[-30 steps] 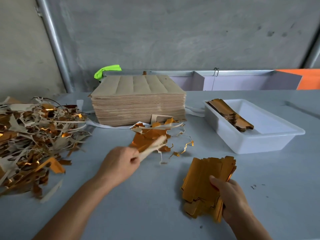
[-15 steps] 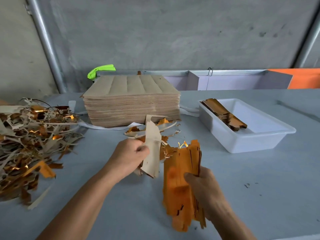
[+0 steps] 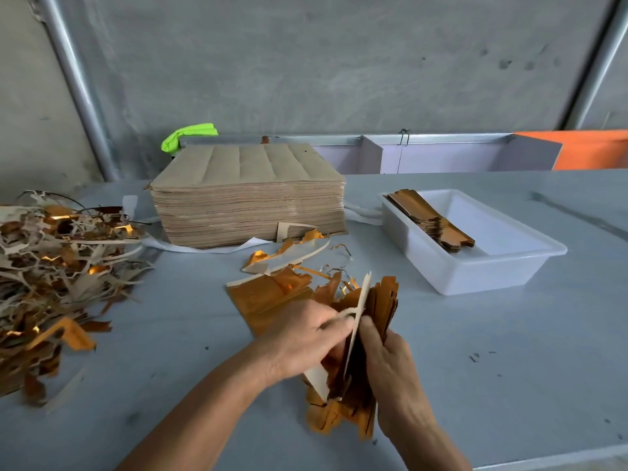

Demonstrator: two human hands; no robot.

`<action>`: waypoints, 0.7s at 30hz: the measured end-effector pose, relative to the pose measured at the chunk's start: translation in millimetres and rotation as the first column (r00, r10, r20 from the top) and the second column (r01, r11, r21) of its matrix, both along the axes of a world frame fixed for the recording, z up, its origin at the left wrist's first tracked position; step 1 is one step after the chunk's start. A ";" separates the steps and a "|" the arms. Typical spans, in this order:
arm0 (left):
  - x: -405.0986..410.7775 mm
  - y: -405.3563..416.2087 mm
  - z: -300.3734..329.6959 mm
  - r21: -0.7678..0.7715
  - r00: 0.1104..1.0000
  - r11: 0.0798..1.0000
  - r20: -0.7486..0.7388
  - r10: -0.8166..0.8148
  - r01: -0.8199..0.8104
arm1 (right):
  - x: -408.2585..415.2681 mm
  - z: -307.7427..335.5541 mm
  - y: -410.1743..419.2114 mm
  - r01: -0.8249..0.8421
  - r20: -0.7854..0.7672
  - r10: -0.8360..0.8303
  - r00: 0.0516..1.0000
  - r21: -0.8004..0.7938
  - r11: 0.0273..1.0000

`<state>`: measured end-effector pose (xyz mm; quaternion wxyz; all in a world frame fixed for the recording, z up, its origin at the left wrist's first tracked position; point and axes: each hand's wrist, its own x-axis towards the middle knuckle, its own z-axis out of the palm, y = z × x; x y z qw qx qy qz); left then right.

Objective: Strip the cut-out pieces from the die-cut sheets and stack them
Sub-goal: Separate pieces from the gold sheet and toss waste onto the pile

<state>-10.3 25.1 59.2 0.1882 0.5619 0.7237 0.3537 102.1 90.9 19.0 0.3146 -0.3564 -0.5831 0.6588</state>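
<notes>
Left hand point(image 3: 299, 338): forearm bare, entering from lower left, back of hand up, fingers point(image 3: 334, 323) curled and pinched closed. Right hand point(image 3: 390, 365): forearm bare, entering from lower right, thumb side up, fingers clamped shut. Hands close together, thumbs nearly touching, raised above the worktop point(image 3: 492, 368).

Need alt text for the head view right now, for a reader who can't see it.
Both hands, left hand and right hand, grip an upright bundle of gold cut-outs over a grey table. A scrap pile lies left, a sheet stack behind, a white tray right.
</notes>
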 end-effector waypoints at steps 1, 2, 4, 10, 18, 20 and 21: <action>-1.2 0.0 0.3 0.008 0.997 1.000 0.070 0.019 -0.019 | 1.8 -0.3 -1.2 -0.025 -0.040 0.025 0.999 0.007 1.000; -3.0 0.0 0.4 0.004 0.988 0.999 0.151 0.031 -0.032 | 3.6 -0.5 -2.0 -0.051 -0.058 0.052 0.997 0.029 0.998; -8.0 1.0 -1.5 -0.029 0.965 0.999 0.261 0.041 -0.035 | 6.0 -2.0 -1.8 -0.076 -0.048 0.080 0.996 0.078 0.994; -11.6 4.8 0.5 -0.022 0.958 0.998 0.283 0.056 -0.052 | 6.1 -3.6 -1.0 -0.196 -0.027 0.198 0.980 0.068 0.978; -14.7 12.3 -11.9 0.023 0.968 0.996 0.237 0.082 -0.090 | 1.6 -11.2 -0.8 -0.066 0.237 0.036 0.971 0.120 0.991; -14.7 16.8 -13.0 0.109 0.952 0.974 0.257 0.167 -0.201 | 2.2 -8.7 -2.6 -0.112 0.243 0.068 0.968 0.173 0.979; -14.6 18.5 -12.5 0.154 0.923 0.949 0.319 0.216 -0.276 | 3.2 -7.0 -2.7 -0.134 0.248 0.078 0.966 0.217 0.967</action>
